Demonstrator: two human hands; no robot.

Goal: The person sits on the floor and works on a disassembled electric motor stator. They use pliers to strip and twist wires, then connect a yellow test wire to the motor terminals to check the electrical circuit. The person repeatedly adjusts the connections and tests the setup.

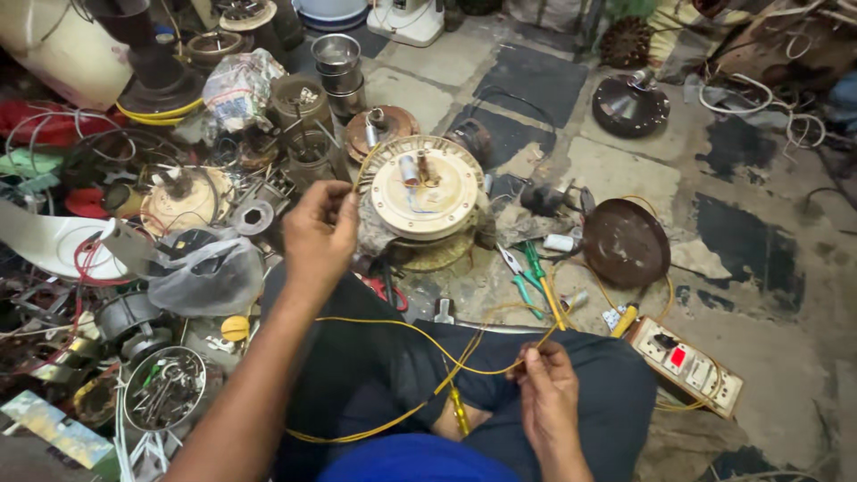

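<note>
The left hand (319,234) is raised near the centre of the view, its fingertips pressed together on a thin yellow wire (393,326); the exact contact point is hidden behind the fingers. The right hand (546,386) is held at 5 o'clock over the lap, and the same wire is pinched between thumb and forefinger. Between the hands the wire is seen to sag in loops across the dark trousers (500,393); its far ends are lost among other yellow leads.

A round cream motor housing (427,192) is set on the floor (616,156) at 12 o'clock, just beyond the left hand. Green-handled pliers (522,277) lie at 3 o'clock of the housing. A switch board (686,364) is placed at 4 o'clock. A dark round cover (627,243) is placed at 3 o'clock. A tin of small metal parts (165,388) is located at 8 o'clock; its contents cannot be made out. The heap at 10 o'clock is too cluttered to be itemised.
</note>
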